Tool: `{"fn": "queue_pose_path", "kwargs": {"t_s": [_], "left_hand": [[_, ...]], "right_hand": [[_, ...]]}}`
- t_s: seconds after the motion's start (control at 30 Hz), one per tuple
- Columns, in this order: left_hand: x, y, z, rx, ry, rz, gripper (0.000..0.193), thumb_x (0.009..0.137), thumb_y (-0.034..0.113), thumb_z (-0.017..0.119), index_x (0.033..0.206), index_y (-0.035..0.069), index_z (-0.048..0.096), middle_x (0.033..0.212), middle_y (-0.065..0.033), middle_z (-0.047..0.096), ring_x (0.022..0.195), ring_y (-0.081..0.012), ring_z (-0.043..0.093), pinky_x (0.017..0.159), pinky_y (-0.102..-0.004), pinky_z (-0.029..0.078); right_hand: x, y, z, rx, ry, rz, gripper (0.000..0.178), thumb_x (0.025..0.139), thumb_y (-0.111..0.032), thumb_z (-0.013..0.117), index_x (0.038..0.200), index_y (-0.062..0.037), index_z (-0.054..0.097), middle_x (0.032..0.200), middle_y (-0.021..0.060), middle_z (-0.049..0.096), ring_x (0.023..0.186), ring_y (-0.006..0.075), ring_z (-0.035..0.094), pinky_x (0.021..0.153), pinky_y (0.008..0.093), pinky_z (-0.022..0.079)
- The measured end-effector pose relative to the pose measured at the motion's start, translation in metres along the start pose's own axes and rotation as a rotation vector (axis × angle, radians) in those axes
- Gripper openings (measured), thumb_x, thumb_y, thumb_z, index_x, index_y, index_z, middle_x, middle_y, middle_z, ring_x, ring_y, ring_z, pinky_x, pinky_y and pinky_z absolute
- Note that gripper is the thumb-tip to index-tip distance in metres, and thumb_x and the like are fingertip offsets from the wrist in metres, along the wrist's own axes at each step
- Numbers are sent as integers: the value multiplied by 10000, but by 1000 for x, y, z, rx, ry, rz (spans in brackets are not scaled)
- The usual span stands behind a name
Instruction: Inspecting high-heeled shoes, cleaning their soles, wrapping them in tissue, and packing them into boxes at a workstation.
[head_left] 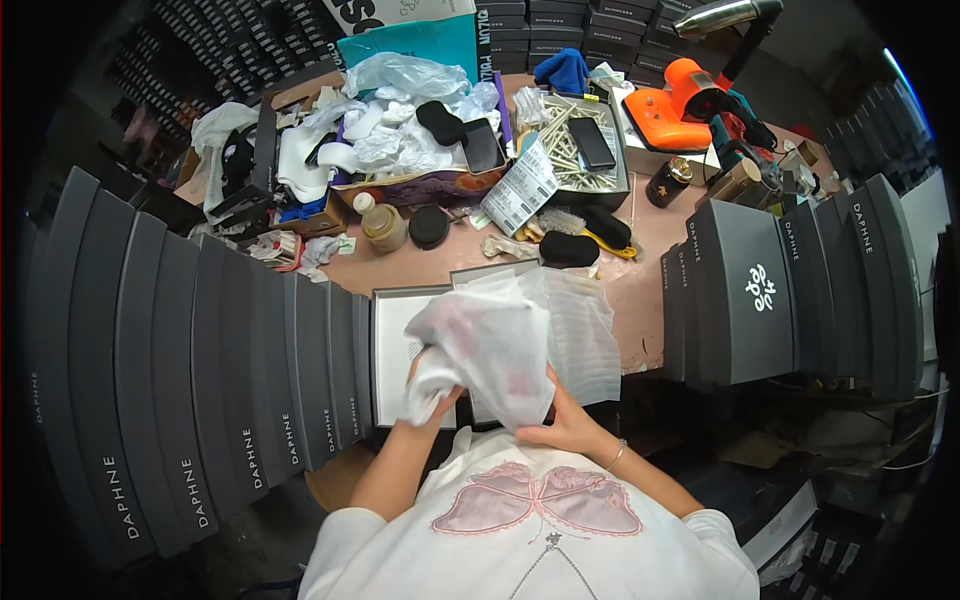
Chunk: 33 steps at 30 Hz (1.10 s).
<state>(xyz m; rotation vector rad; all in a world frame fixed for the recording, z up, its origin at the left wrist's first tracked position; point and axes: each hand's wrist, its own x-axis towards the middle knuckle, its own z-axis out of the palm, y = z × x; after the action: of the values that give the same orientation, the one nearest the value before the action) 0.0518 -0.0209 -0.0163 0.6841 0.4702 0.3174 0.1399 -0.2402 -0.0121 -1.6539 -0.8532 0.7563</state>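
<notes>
My 1 head camera looks steeply down from above my chest, close over my hands, facing the cluttered table (640, 290); its fisheye bends the stacked grey boxes (200, 380) outward.

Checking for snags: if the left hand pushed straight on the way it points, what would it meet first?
Likely the white translucent bag that the left hand already grips; beyond it, the open grey box, though depth is unclear.
</notes>
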Motion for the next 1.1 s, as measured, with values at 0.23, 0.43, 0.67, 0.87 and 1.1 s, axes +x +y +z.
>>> {"fn": "queue_pose_path", "kwargs": {"t_s": [0.23,0.43,0.67,0.87,1.1], "left_hand": [[80,-104,-27,975,140,10,567,902,197,526,1361,-84,347,1316,-299,462,1224,-395,478,1037,-422,352],[67,-138,-34,1028,-32,-238,689,918,401,517,1334,-125,359,1365,-348,371,1292,-436,366,1083,-403,289],[84,-164,-56,1187,-129,-133,592,896,382,564,1230,-101,483,1206,-297,517,1116,-383,524,953,-400,416],[-22,-40,29,1201,-84,458,462,900,205,588,1263,-62,489,1231,-218,546,1137,-320,542,954,-369,430],[-49,-70,8,1152,-134,176,586,974,301,476,1403,-60,304,1438,-273,299,1357,-375,293,1106,-400,252]], "right_hand": [[56,86,6,-140,197,348,732,838,-260,621,1401,33,256,1306,312,445,1228,419,453,999,415,388],[33,96,21,-180,243,248,457,911,-241,553,1243,55,446,1103,270,586,970,383,599,845,409,477],[-75,126,-45,51,-26,795,228,921,-180,546,940,27,640,719,50,636,520,94,556,489,229,472],[6,123,-32,-110,300,52,482,898,-228,575,1304,3,455,1218,203,563,1087,273,586,894,386,484],[94,82,26,-489,-357,-190,395,804,-160,616,1180,-39,600,1382,188,439,1331,366,346,1106,477,252]]}}
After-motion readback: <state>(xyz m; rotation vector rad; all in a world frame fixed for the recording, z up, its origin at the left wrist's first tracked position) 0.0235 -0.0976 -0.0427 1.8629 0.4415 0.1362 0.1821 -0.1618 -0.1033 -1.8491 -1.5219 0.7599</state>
